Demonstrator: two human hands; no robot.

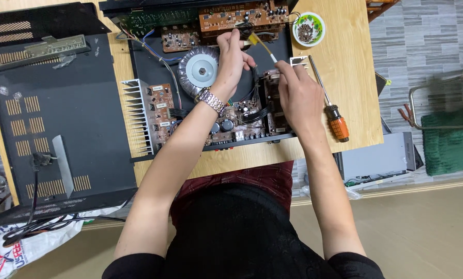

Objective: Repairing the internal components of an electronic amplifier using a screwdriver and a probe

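An opened black amplifier chassis [149,64] lies on a wooden table, showing brown circuit boards [239,18], a round toroidal transformer [200,70] and a finned heat sink [133,116]. My left hand [231,59], with a metal watch on the wrist, reaches into the chassis beside the transformer and pinches something small near black wires. My right hand [296,93] holds a thin yellow-handled tool [260,44] that points up and left toward the left hand's fingers.
An orange-handled screwdriver [332,111] lies on the table [350,62] right of my right hand. A small green-rimmed bowl of screws [308,29] stands at the back right. The removed black cover [61,124] lies at the left with cables below it.
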